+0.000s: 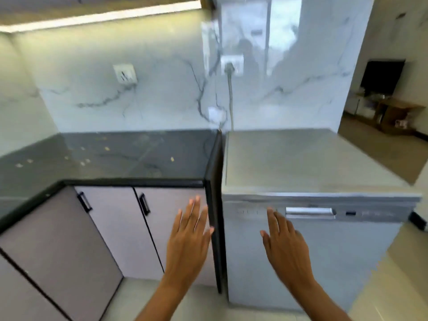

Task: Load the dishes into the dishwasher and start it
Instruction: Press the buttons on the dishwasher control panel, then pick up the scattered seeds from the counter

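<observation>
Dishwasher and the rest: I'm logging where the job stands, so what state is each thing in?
Dishwasher: door shut.
Left cabinet door: shut.
Right cabinet door: shut.
Plug: in its socket.
Left hand: open, holds nothing.
Right hand: open, fingertips at the control panel.

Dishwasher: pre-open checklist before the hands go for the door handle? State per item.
1. Dishwasher door shut, upright: ok.
2. Door handle unobstructed: ok.
3. Right hand open, holding nothing, just left of handle: ok.
4. Left hand open, in front of cabinet door, free: ok.
5. Plug seated in wall socket: ok; that its cable feeds this machine: cannot tell.
6. Dishes within reach: not ok, none in view on countertop.
</observation>
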A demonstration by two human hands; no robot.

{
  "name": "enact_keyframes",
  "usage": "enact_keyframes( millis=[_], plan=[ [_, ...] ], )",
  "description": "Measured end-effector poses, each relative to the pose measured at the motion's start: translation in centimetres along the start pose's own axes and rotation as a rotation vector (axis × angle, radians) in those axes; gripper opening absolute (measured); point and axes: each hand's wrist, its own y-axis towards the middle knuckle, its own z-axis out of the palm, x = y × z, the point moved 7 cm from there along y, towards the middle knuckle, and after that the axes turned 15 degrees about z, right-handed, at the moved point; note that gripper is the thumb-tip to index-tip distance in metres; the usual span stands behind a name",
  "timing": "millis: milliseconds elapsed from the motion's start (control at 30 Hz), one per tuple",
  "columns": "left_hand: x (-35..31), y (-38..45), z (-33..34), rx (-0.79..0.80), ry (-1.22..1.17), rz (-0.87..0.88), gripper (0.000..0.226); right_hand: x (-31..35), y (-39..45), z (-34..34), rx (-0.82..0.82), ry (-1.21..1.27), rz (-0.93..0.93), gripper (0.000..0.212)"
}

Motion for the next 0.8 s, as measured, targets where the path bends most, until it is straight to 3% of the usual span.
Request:
enact_keyframes(
  millis=[100,233,367,567,800],
  plan=[
    [1.9,-2.3,-9.7,-0.025,0.059,-0.117,0.053,5.7,0.1,-8.6,-0.056,0.151,-0.008,0.064],
    [3.0,-4.5,-22.6,-0.035,0.121,-0.216,0.053,12.8,-1.1,-18.5,-0.098,0.325,-0.015,0.055],
    [3.9,-6.7,-30.6,-0.096,0.143,-0.278,0.051,19.3,-1.9,-23.4,-0.075,0.509,-0.037,0.054],
    [10.3,-12.1,-34.4,-0.181,0.179,-0.461,0.051,30.9,-2.1,-22.8,-0.043,0.566,-0.177,0.05],
    [24.2,-16.0,-33.5,-0.133,0.264,-0.514,0.05,45.3,-1.0,-13.4,0.079,0.601,-0.256,0.052]
  ],
)
